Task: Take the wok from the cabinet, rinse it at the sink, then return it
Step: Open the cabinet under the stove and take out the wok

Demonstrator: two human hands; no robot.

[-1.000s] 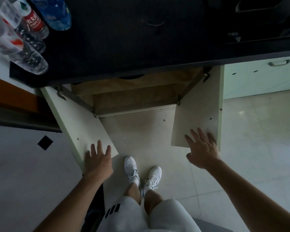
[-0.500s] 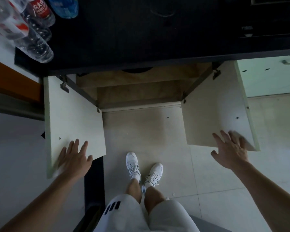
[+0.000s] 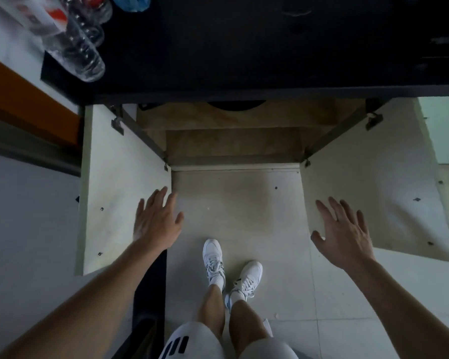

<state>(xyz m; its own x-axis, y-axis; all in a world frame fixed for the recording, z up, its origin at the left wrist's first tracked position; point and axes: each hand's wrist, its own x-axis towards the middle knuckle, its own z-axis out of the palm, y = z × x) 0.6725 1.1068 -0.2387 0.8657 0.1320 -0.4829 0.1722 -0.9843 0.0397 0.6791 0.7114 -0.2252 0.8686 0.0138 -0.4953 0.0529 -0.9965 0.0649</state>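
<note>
Head view: our left hand (image 3: 157, 224) and right hand (image 3: 344, 234), fingers spread, flank the open cabinet (image 3: 233, 141); wok's dark rim (image 3: 236, 104) at twelve o'clock; bottle (image 3: 70, 45) labels unreadable.

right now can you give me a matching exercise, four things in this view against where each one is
Things:
1. plastic bottles
2. left hand
3. right hand
4. white shoes

Places:
A. on the floor between the two open doors
B. in front of the inner face of the right cabinet door
C. on the dark countertop, top left
D. at the inner edge of the left cabinet door

Pairs: 1-C, 2-D, 3-B, 4-A
</note>
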